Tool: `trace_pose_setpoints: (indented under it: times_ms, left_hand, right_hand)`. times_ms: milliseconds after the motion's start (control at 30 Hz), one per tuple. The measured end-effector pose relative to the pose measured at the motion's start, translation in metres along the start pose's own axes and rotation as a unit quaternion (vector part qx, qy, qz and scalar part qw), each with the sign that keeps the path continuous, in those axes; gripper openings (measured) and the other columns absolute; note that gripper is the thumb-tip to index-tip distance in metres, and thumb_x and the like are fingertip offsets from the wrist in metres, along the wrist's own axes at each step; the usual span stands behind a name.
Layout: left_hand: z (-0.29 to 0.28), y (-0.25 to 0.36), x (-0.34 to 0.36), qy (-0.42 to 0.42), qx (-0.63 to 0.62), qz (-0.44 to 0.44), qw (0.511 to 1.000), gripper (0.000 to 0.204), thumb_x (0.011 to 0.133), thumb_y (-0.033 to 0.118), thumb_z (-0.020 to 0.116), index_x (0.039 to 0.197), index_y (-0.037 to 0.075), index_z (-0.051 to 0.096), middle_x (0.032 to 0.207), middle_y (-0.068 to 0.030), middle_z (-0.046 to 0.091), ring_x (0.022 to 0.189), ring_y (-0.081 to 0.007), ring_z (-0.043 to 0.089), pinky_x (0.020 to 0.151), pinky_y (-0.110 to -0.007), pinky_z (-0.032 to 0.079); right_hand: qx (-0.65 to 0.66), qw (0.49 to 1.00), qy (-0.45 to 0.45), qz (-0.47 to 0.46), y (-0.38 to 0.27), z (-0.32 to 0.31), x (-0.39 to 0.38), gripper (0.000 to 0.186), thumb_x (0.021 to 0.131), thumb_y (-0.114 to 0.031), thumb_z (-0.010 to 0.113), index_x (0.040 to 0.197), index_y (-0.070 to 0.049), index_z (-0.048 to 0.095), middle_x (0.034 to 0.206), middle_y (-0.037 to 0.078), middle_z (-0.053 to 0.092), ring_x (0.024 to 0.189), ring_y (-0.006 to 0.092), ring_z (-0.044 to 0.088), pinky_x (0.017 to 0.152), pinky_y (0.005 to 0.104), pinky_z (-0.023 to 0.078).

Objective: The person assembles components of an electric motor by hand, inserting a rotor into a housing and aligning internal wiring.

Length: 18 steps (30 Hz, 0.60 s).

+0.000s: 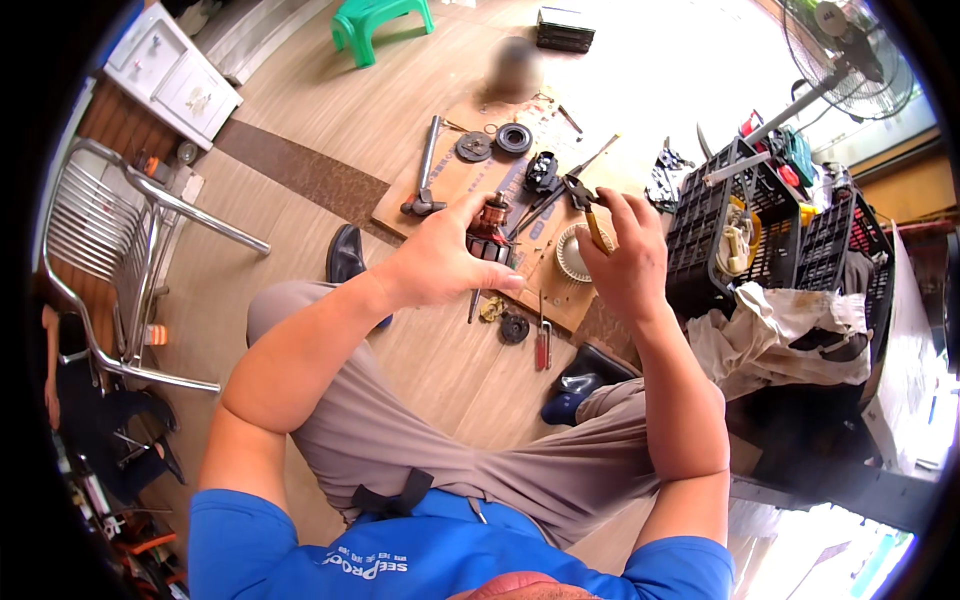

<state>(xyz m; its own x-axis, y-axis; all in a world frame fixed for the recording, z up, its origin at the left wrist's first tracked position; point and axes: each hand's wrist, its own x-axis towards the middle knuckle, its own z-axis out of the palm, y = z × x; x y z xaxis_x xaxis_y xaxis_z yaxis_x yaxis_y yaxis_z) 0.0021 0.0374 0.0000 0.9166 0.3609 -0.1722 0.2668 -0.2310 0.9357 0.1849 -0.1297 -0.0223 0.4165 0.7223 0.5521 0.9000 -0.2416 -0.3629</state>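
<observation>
- Now, far left, we note a metal chair [198,212] near a white cabinet [170,75].
- Next, we have a hammer [427,170] lying on a board [452,185], itself flat on the floor [290,130].
- Left hand [435,260]: fingers wrapped about a copper-wound armature [493,218], held up over the board.
- Beyond it, we log a dark disc [474,147], then a black ring [514,138], side by side on the board.
- Pliers [582,198]: raised to the armature's right, above a cream ribbed ring [563,258].
- Right hand [632,262]: fingers curled around the pliers' yellow handle; whether their jaws are parted, we cannot tell.
- Far right, we see black crates [700,235], a fan [840,60] behind.
</observation>
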Motion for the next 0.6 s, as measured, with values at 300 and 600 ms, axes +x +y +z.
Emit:
trace_pose_setpoints:
  times_ms: [300,600]
  left_hand:
    - [-0.021,0.001,0.001,-0.071,-0.425,0.023,0.902,0.066,0.085,0.021,0.067,0.139,0.001,0.034,0.110,-0.0196,0.057,0.089,-0.0205,0.061,0.064,-0.029,0.051]
    - [-0.027,0.012,-0.005,-0.032,-0.326,0.096,0.940,0.067,0.083,0.011,0.065,0.140,0.000,0.031,0.118,-0.0199,0.056,0.090,-0.0163,0.060,0.068,-0.026,0.051]
  right_hand:
    - [-0.054,0.911,-0.312,0.265,0.104,0.081,-0.048,0.046,0.083,-0.039,0.064,0.103,0.002,0.063,0.103,0.025,0.065,0.100,0.0362,0.063,0.087,0.0437,0.051]
    - [-0.186,0.739,-0.564,0.318,0.131,0.148,-0.176,0.052,0.080,-0.034,0.071,0.122,-0.007,0.060,0.129,0.015,0.057,0.121,0.0317,0.054,0.098,0.0472,0.045]
